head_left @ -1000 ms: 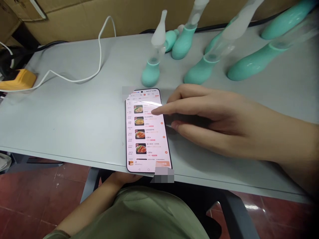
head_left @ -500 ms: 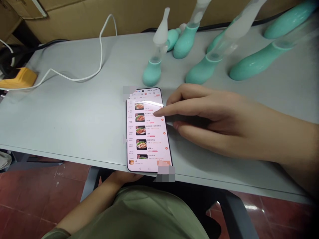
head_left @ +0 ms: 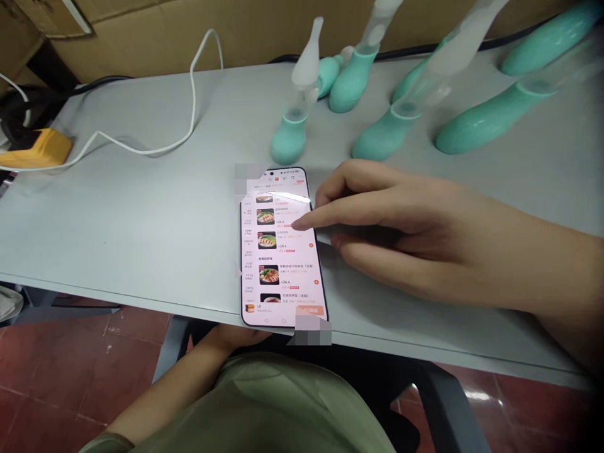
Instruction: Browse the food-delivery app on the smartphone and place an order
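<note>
A smartphone (head_left: 283, 251) lies face up at the front edge of the table, its lit screen showing a scrolling list of food pictures with prices. My right hand (head_left: 401, 226) comes in from the right, holding nothing. Its index finger is stretched out with the tip on or just over the right part of the screen; the other fingers are partly curled beside the phone. My left hand (head_left: 243, 336) is low at the table's front edge below the phone, its fingers hidden under the edge.
Several teal bulb-shaped devices with clear necks and whitish tips, one nearest the phone (head_left: 289, 139), stand or lie along the back and right of the grey table (head_left: 141, 214). A white cable (head_left: 146, 151) runs left past a yellow power block (head_left: 50, 148). Cardboard (head_left: 155, 38) stands behind.
The list on the phone's screen has scrolled upward to other dishes. My right index fingertip has moved slightly down the screen. My left hand has stayed in place.
</note>
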### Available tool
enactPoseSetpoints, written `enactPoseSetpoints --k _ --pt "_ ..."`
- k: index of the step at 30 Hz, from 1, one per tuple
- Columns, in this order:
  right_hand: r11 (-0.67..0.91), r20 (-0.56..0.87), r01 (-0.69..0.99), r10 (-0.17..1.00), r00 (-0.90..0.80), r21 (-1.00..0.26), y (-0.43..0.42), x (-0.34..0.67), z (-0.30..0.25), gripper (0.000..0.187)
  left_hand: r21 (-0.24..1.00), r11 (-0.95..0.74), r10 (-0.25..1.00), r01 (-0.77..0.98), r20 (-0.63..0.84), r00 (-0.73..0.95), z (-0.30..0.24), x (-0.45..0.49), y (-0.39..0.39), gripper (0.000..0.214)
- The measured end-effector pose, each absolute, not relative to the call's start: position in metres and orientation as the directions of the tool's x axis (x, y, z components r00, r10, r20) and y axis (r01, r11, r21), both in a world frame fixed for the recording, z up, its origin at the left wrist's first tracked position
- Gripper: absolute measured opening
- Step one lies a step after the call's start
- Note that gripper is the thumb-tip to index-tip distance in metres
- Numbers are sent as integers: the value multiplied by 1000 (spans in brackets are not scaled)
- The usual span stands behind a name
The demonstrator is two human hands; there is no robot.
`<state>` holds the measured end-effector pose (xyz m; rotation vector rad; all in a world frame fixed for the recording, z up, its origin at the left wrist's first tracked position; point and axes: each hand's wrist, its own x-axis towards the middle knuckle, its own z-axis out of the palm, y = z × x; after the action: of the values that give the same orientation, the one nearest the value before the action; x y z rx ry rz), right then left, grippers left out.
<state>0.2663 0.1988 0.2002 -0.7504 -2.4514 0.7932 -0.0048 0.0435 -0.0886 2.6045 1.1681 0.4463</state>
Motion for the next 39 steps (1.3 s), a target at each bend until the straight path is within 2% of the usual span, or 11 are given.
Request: enactPoseSetpoints --k 4,12,17,23,27,32,35,39 --pt "673 229 372 629 -743 -640 199 267 199 41 350 -633 762 690 128 634 -86 -5 44 58" --pt "687 238 332 595 -767 -647 200 267 200 34 460 -561 797 688 75 599 -90 -4 41 62" --pt "679 238 361 621 -747 -639 200 265 200 37 444 -593 782 672 118 612 -89 -5 42 58" --pt "641 197 386 647 -737 -664 199 265 199 39 349 -660 749 665 246 615 -91 -4 43 56" --pt "631 200 384 656 -728 -674 200 265 196 41 375 -643 763 668 244 598 -93 -3 42 56" --pt "646 221 366 644 -733 -670 200 265 197 44 343 -665 746 663 345 569 -88 -3 43 54" --pt "646 215 370 644 -734 -668 199 265 200 44 330 -665 746 670 318 585 -89 -3 43 54" --pt "641 211 376 649 -731 -669 200 265 198 45 380 -639 766 668 246 593 -95 -3 42 61"
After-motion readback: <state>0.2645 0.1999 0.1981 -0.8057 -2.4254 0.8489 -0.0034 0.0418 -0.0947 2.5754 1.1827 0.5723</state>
